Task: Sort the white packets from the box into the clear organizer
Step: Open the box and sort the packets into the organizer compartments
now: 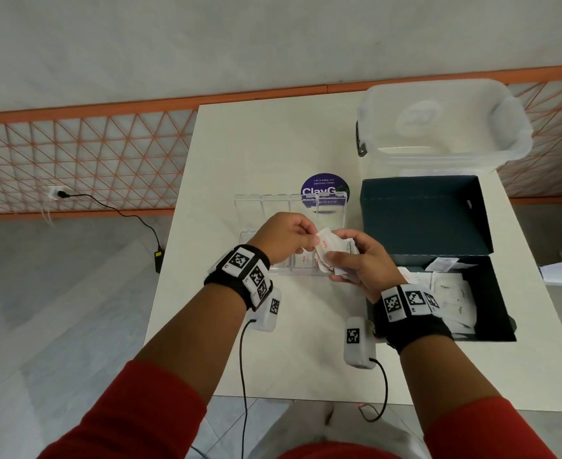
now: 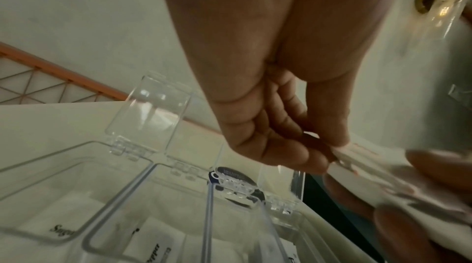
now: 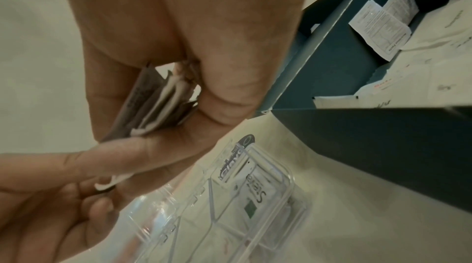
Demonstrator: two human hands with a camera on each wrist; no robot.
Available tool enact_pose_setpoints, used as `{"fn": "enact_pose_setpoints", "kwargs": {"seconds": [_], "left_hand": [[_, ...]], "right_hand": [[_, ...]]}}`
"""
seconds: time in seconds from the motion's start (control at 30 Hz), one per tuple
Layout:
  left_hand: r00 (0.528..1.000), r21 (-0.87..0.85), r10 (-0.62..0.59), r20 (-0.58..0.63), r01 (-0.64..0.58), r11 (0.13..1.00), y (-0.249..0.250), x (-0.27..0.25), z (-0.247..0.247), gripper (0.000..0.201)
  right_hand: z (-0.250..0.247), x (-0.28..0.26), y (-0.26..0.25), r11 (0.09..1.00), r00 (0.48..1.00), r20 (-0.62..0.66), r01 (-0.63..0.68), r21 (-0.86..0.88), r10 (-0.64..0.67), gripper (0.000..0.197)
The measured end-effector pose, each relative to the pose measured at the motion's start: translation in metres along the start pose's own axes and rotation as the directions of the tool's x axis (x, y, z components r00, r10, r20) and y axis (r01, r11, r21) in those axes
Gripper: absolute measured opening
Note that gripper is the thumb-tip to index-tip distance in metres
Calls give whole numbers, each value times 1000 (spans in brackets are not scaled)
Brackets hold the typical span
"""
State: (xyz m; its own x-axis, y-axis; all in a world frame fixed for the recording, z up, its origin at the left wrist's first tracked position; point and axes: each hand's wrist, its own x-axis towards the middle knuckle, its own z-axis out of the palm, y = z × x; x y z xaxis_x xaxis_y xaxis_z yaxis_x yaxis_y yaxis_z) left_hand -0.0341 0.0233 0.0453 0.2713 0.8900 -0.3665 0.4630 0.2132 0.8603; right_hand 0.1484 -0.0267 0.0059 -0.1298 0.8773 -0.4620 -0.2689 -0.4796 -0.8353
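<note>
Over the clear organizer, my right hand grips a small stack of white packets edge-on between thumb and fingers. My left hand pinches the top packet, which has red print, at its left end. The organizer's compartment lids stand raised. Packets marked Sugar and Pepper lie in its compartments, and another packet lies in the end one. The dark box stands to the right with its lid upright and several white packets inside.
A translucent plastic bin sits at the table's back right, behind the box. A round purple sticker lies behind the organizer. The white table ends just left of the organizer. Cables hang from both wrist units at the front edge.
</note>
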Motion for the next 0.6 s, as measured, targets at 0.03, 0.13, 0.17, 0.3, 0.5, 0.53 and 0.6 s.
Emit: {"fn": "enact_pose_setpoints", "kwargs": {"seconds": [0.03, 0.13, 0.17, 0.3, 0.5, 0.53, 0.6], "left_hand": [[1000, -27, -8, -2, 8, 1000, 1, -1, -1, 10], [999, -84, -5, -32, 3, 996, 4, -3, -4, 11], [999, -85, 0, -41, -4, 996, 5, -4, -5, 11], [997, -53, 25, -75, -29, 998, 7, -4, -7, 15], [966, 87, 64, -251, -43, 995, 0, 4, -20, 17], [961, 126, 70, -267, -37, 991, -2, 5, -21, 17], [963, 211, 75, -259, -19, 977, -7, 9, -18, 16]], "right_hand": [[0, 0, 1, 1000, 1000, 7, -2, -3, 2, 34], [0, -1, 1, 1000, 1000, 12, -4, -9, 4, 37], [1, -1, 1, 1000, 1000, 10, -4, -8, 4, 38], [1, -2, 0, 1000, 1000, 8, -7, -1, 7, 41], [-5, -4, 1, 1000, 999, -36, -12, 10, 12, 36], [-7, -4, 1, 1000, 999, -46, -13, 12, 13, 35], [-8, -4, 0, 1000, 998, -60, -13, 17, 14, 35]]}}
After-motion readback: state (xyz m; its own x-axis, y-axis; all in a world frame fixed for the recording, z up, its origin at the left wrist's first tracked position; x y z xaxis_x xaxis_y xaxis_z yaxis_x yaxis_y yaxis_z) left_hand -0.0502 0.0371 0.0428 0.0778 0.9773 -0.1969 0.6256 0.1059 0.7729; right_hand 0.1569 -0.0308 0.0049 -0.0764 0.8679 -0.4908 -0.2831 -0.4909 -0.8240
